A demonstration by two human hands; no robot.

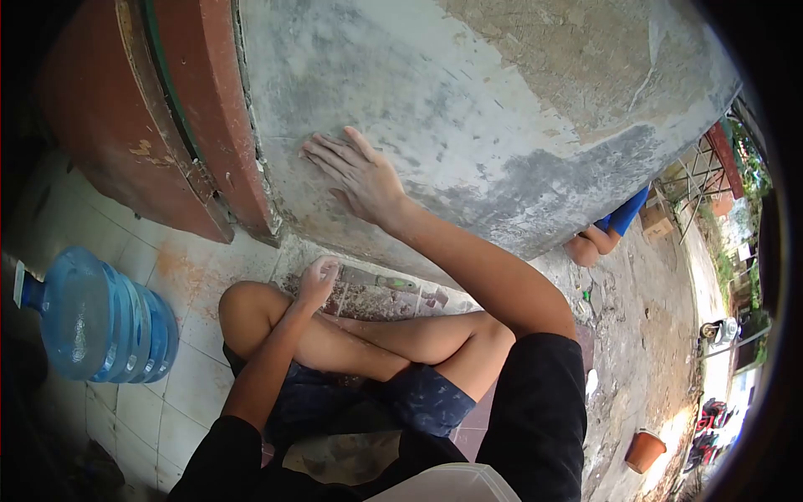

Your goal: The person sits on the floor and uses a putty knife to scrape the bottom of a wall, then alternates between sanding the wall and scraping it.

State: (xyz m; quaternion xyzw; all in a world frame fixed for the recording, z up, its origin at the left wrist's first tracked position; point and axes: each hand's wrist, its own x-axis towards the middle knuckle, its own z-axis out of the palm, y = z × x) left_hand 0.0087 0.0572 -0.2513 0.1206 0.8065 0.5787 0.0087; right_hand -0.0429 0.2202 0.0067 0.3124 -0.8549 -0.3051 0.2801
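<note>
My right hand (358, 177) lies flat on the patchy grey-white wall (401, 92), its fingers stretched out and dusted pale. Lower down, my left hand (318, 283) is closed beside my knee, with whitish dust on its fingers. I cannot tell what, if anything, is in it. Just right of that hand, a scraper with a worn greenish handle (396, 284) rests on the dusty tiled step at the foot of the wall. My crossed legs (393, 339) are below both hands.
A blue water jug (104, 318) lies on the white floor tiles at left, near a red-brown door frame (213, 109). Beyond the wall corner sits a person in blue (623, 217). An orange-brown pot (645, 452) and a cardboard box (656, 220) are on the right.
</note>
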